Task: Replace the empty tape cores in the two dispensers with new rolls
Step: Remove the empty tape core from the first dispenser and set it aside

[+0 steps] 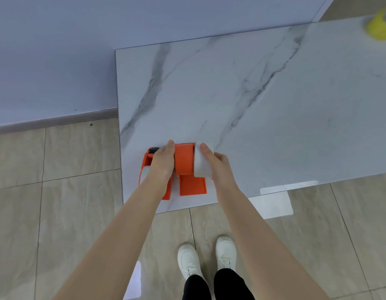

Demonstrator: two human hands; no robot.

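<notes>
Close to the table's [274, 105] seven-o'clock corner I work; open marble stretches toward one o'clock. My left hand [162, 161] clasps the left dispenser [147, 158]; my right hand [220, 167] pinches a white roll [201, 167] just at the right dispenser's [184, 159] three o'clock.

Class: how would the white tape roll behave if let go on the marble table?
Released on its round rim, the white tape roll would probably roll, as the table looks smooth. It looks wide and solid, so likely stiff, not floppy. The right hand holds it alone, suggesting modest weight.

text: none legible | labels: none | numbers: none
</notes>
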